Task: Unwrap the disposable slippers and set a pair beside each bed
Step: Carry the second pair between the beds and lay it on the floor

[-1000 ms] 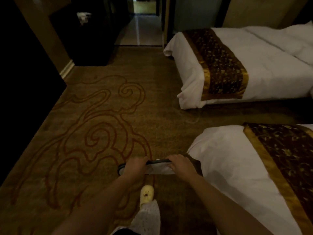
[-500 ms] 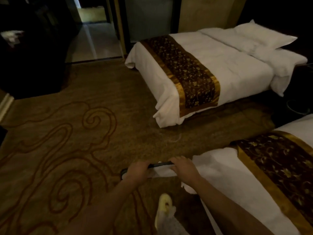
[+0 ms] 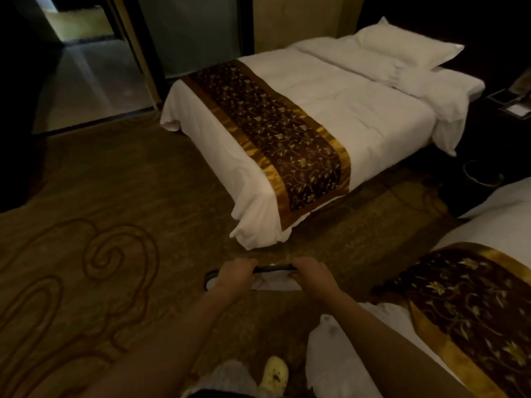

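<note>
I hold a flat pair of white disposable slippers (image 3: pixel 273 281) with dark edges level in front of me, above the carpet. My left hand (image 3: pixel 234 275) grips their left part and my right hand (image 3: pixel 311 275) grips their right part. Whether a wrapper still covers them, I cannot tell. The far bed (image 3: pixel 344 110), white with a brown and gold runner, lies ahead. The near bed (image 3: pixel 488 297) with the same runner is at my right, its corner close under my right forearm.
Patterned brown carpet (image 3: pixel 115 225) covers the floor, and a strip of it runs between the two beds. A dark nightstand (image 3: pixel 502 124) stands between the bed heads at right. A doorway (image 3: pixel 86 67) opens at the back left. My yellow shoe (image 3: pixel 274 374) shows at the bottom.
The view has swung right and moved forward: the far bed is closer and more central, the near bed's corner has slid lower right. Both hands keep the same grip on the slippers.
</note>
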### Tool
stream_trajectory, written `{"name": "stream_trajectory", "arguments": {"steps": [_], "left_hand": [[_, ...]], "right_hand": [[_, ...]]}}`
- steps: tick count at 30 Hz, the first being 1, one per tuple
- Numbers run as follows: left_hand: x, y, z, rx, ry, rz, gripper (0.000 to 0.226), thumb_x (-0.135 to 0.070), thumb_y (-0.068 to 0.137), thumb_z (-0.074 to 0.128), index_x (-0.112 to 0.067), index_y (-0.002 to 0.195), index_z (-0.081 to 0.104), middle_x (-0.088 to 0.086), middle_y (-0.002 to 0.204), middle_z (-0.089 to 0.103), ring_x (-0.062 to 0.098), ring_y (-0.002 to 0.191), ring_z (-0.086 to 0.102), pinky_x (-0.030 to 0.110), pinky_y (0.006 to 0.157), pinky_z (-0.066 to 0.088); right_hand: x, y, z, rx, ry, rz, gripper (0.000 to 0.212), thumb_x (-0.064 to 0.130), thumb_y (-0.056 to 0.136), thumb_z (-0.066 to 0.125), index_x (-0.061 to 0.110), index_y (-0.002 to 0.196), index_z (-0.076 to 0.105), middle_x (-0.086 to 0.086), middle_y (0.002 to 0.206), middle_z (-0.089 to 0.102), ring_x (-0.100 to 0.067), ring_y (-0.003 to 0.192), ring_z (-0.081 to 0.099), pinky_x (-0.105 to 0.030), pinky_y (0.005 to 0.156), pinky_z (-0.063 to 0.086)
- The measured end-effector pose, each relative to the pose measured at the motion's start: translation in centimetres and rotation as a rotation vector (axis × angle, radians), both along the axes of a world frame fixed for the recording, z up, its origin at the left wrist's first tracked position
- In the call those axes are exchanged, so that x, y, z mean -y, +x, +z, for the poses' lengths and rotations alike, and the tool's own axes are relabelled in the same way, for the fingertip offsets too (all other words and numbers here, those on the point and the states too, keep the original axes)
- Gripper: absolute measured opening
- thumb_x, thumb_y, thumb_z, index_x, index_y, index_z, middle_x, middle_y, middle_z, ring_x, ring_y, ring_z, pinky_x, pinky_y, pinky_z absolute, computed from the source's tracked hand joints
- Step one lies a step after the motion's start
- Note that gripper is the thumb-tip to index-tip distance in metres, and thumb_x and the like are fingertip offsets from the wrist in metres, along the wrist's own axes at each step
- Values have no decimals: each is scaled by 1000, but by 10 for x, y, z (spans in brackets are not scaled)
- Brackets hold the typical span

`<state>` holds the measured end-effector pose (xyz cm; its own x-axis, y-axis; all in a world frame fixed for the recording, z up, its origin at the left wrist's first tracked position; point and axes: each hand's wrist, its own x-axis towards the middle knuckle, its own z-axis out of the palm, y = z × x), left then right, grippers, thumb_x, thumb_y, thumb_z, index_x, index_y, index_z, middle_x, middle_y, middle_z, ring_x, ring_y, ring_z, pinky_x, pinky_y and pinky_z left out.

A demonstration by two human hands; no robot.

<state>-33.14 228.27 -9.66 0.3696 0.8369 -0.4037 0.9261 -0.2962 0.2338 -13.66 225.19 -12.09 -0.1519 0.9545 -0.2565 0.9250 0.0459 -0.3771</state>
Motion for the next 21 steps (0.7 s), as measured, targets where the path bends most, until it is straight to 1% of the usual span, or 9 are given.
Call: {"name": "stream_trajectory", "arguments": {"steps": [3,6,8,12,14,18,21], "left_hand": [[-51,24,-1,19,7,-53,27,-27,92,47,-17,114,59,7,117,64,25,106,60,36,88,48],[-104,49,-7,76,-12,-101,27,-26,92,49,-17,115,60,7,116,65,24,105,61,34,87,48],[-142,69,-10,96,-23,-172,24,-24,93,48,-16,113,60,7,113,66,24,102,61,35,88,49],[-222,113,-18,126,-39,-318,21,-21,93,45,-18,108,60,7,106,67,23,93,62,35,81,51],[-259,135,-21,121,-35,-374,21,-21,93,45,-19,108,60,5,105,66,23,93,62,34,80,51],[-312,178,-21,114,-80,-486,21,-22,94,46,-18,110,60,7,103,65,24,91,61,35,76,50],[-336,214,-22,113,-99,-566,18,-21,94,46,-17,106,59,8,101,65,24,88,61,35,72,49]], "right_hand": [[-39,23,2,6,-13,-61,26,27,91,50,20,116,55,-3,116,60,-22,109,54,-35,89,44],[-78,47,-3,22,-19,-121,23,27,91,50,20,113,55,-2,115,60,-23,109,53,-37,87,43],[-106,64,-6,30,-34,-176,23,27,92,49,20,113,54,-3,115,59,-23,109,53,-37,87,43],[-160,100,-8,28,-53,-298,27,28,94,47,22,119,53,-2,120,58,-22,113,52,-36,88,43],[-183,116,-8,30,-59,-358,28,28,94,46,23,120,52,-2,122,58,-23,114,51,-36,88,42],[-218,146,-4,40,-32,-434,26,26,94,45,22,118,53,-3,118,59,-24,111,52,-39,89,43],[-231,174,-4,34,-41,-509,24,27,94,45,22,116,54,-2,118,59,-24,110,53,-38,88,42]]}}
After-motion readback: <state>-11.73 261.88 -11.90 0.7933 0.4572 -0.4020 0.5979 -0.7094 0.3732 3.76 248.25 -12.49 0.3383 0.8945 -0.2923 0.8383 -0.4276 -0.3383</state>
